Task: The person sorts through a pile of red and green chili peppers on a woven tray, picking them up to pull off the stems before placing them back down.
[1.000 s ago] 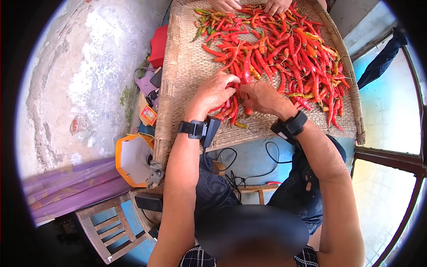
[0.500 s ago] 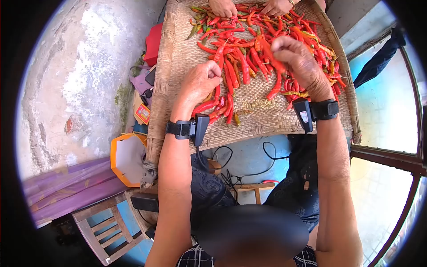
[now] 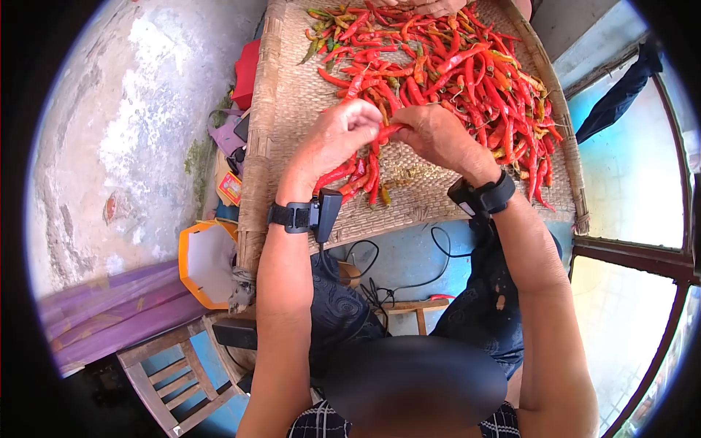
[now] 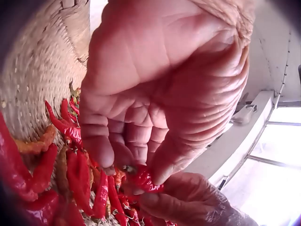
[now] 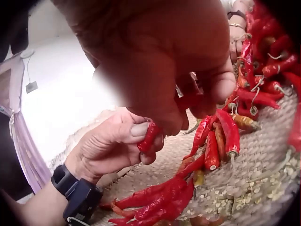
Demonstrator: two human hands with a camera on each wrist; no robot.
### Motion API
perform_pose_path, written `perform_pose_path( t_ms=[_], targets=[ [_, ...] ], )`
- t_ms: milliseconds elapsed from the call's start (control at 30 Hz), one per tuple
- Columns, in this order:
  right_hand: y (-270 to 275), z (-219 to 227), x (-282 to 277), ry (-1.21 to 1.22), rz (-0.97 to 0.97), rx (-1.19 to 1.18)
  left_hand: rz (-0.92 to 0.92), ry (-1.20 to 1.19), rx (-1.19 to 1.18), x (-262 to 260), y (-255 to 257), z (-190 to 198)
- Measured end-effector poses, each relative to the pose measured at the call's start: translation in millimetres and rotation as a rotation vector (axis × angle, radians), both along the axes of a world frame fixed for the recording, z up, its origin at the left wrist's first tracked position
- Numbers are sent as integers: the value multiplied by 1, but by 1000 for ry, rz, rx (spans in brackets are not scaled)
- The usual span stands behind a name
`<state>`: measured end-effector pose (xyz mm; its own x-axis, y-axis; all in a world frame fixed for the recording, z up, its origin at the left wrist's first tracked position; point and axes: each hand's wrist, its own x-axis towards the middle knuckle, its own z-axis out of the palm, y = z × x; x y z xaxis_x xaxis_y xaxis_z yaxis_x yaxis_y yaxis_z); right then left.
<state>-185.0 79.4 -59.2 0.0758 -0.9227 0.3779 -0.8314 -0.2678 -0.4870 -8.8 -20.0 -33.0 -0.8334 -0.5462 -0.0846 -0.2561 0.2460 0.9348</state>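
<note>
Both hands meet over a woven tray (image 3: 274,95) spread with red peppers (image 3: 504,109). The left hand (image 3: 337,142) pinches a red pepper (image 4: 143,179) between thumb and fingers, its stem end showing in the left wrist view. Close beside it, the right hand (image 3: 438,142) has its thumb and fingers bent round the other part of a pepper (image 3: 389,132). In the right wrist view, the left hand (image 5: 110,146) grips the pepper piece (image 5: 149,137) just below the right hand (image 5: 164,61). Whether both hold one same pepper is hard to tell.
Another person's hands (image 3: 438,7) are at the tray's far edge. Pale seeds (image 5: 249,193) lie on the weave near several loose peppers. Left of the tray are a red box (image 3: 246,73) and a yellow-rimmed container (image 3: 208,264). Black cables (image 3: 438,270) hang below.
The right hand went out over the pile at the right and has come back beside the left hand. The left hand has turned slightly inward, and the far person's hands have moved farther away.
</note>
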Motion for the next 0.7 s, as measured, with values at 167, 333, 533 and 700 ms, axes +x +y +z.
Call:
perform_pose_path(
  t_ms=[167, 333, 533, 700],
  targets=[
    [-2, 15, -40, -762, -251, 210, 270, 52, -42, 7, -17, -14],
    [-2, 20, -37, -1207, -469, 65, 207, -97, -238, 4, -12, -18],
    [-20, -38, 10, -224, -316, 292, 81, -235, -330, 5, -17, -38],
    [-23, -41, 36, -882, -104, 345, 63, -258, -281, 3, -15, -35]
  ],
)
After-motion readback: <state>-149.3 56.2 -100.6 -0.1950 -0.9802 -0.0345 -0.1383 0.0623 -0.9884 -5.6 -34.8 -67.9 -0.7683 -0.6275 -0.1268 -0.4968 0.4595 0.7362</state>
